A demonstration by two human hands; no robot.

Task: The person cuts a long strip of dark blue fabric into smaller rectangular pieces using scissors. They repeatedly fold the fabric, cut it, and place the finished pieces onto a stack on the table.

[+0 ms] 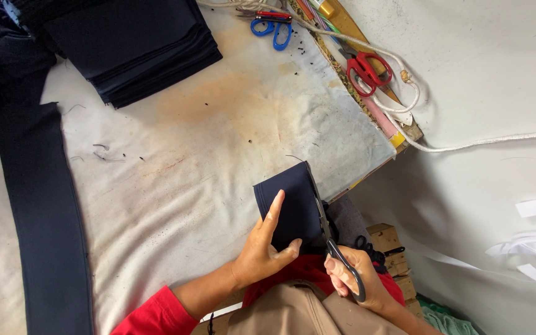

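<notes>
Even, soft daylight, faint shadows, sharp focus, slight wide-angle bending at edges.

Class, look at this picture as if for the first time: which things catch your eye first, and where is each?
Low in the middle, the left hand presses a dark navy cloth piece flat while the right hand works black-handled scissors along its right edge. A stack of dark cloth sits at the top left of the stained white table. Bright red scissors lie at the top right, beside a white rope.
</notes>
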